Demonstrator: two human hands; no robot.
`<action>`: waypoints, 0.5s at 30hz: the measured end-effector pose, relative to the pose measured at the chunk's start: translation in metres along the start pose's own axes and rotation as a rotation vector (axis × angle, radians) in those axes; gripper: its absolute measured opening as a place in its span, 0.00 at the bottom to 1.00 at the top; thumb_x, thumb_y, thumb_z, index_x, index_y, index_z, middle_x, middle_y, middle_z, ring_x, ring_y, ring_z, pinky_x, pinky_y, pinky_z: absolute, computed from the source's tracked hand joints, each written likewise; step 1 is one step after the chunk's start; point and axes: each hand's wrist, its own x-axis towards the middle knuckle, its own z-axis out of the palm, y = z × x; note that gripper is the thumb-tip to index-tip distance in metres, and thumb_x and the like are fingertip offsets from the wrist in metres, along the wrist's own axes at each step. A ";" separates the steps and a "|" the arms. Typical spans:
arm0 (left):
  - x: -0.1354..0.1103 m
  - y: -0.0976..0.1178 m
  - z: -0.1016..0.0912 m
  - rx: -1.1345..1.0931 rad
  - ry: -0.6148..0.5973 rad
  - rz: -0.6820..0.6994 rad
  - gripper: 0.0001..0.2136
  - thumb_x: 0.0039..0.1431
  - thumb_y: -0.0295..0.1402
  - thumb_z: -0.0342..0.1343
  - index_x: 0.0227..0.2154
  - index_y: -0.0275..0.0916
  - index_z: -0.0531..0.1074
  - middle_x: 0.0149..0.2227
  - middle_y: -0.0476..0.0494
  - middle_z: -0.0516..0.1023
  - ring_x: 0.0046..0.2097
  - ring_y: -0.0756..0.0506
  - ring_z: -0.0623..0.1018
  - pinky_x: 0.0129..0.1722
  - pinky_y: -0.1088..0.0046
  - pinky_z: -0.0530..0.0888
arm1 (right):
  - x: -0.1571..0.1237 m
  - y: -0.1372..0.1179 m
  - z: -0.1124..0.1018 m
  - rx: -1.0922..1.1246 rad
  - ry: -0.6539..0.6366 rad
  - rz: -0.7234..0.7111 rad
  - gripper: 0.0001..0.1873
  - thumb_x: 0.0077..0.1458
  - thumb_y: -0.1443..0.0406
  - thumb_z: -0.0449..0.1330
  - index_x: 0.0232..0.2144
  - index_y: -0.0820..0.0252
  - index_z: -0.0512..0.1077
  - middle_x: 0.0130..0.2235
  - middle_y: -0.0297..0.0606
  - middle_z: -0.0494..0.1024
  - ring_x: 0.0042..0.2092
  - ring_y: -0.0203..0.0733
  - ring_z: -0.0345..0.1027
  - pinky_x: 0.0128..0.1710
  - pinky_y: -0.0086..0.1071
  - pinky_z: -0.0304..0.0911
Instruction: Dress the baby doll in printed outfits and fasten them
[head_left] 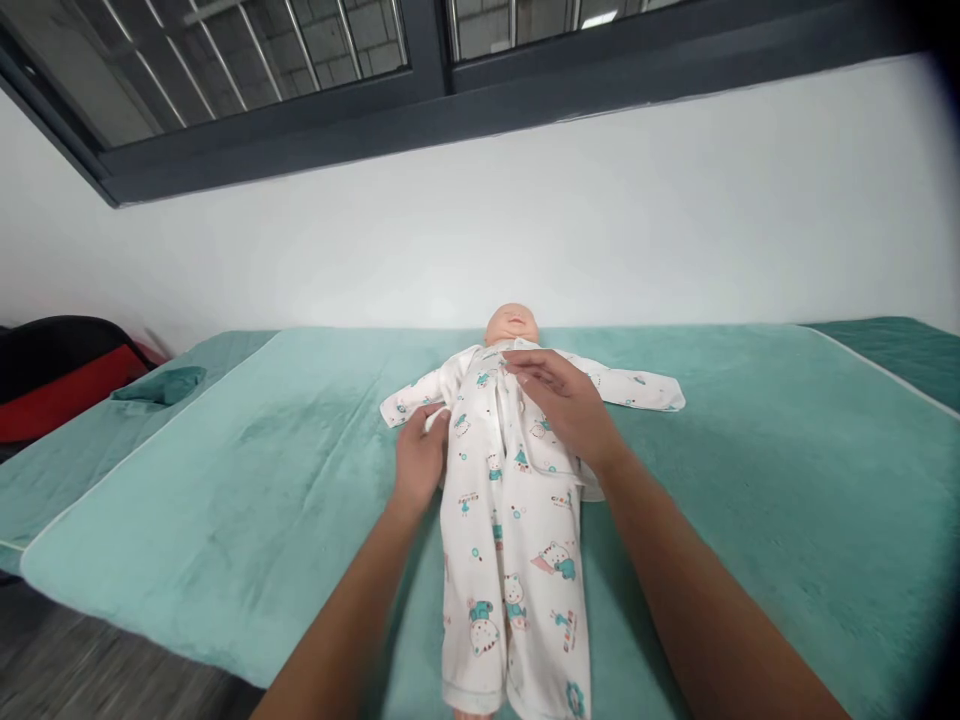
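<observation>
A baby doll [513,324] lies on its back, head toward the wall. It wears a white long-sleeved baby shirt [544,430] and matching trousers [472,560], both with a small animal print. The shirt's sleeves spread out to either side, and its lower edge on the right lies loose over the trousers. My left hand [421,450] is at the left side of the doll's waist, thumb and finger closed on the shirt's side edge. Over the chest, my right hand [566,405] has its fingers stretched out, fingertips at the shirt front near the neck.
A green padded mat [225,480] lies beneath the doll, with a darker green cover [892,350] showing past its edges. At far left are a black and red bag [71,385] and a folded green cloth [159,386]. Behind stands a white wall [450,240] below a dark-framed window [427,60].
</observation>
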 end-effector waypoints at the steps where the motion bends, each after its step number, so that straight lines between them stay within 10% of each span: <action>1: 0.000 0.009 -0.004 -0.108 0.047 0.038 0.14 0.66 0.42 0.47 0.42 0.41 0.74 0.43 0.47 0.81 0.45 0.45 0.78 0.45 0.71 0.73 | 0.001 0.002 -0.001 0.018 0.039 0.006 0.12 0.61 0.61 0.56 0.46 0.54 0.74 0.53 0.38 0.78 0.55 0.43 0.71 0.57 0.39 0.64; 4: -0.005 0.042 -0.014 -0.195 0.094 0.244 0.10 0.67 0.39 0.48 0.41 0.42 0.73 0.41 0.48 0.78 0.44 0.46 0.76 0.46 0.72 0.71 | 0.002 0.010 -0.003 -0.028 0.132 0.047 0.12 0.61 0.62 0.55 0.45 0.54 0.74 0.53 0.38 0.78 0.54 0.45 0.71 0.56 0.40 0.64; 9: -0.033 0.074 -0.012 0.177 -0.380 0.738 0.13 0.69 0.32 0.43 0.44 0.44 0.74 0.39 0.46 0.77 0.42 0.45 0.75 0.45 0.67 0.68 | 0.005 0.017 -0.008 -0.236 0.121 0.082 0.16 0.59 0.62 0.56 0.49 0.54 0.74 0.56 0.37 0.76 0.59 0.46 0.66 0.63 0.43 0.55; 12: -0.040 0.073 -0.012 0.156 -0.437 0.677 0.12 0.70 0.36 0.45 0.46 0.44 0.73 0.38 0.47 0.78 0.41 0.45 0.76 0.45 0.66 0.68 | 0.005 0.017 -0.010 -0.207 0.054 0.105 0.19 0.59 0.61 0.56 0.52 0.52 0.73 0.60 0.35 0.73 0.63 0.45 0.62 0.65 0.43 0.52; 15: -0.035 0.066 -0.016 -0.013 -0.249 0.484 0.10 0.69 0.36 0.47 0.43 0.44 0.73 0.38 0.48 0.78 0.39 0.47 0.75 0.41 0.70 0.69 | 0.004 0.017 -0.011 -0.172 0.021 0.102 0.19 0.60 0.60 0.56 0.53 0.50 0.73 0.61 0.33 0.72 0.63 0.45 0.62 0.64 0.42 0.54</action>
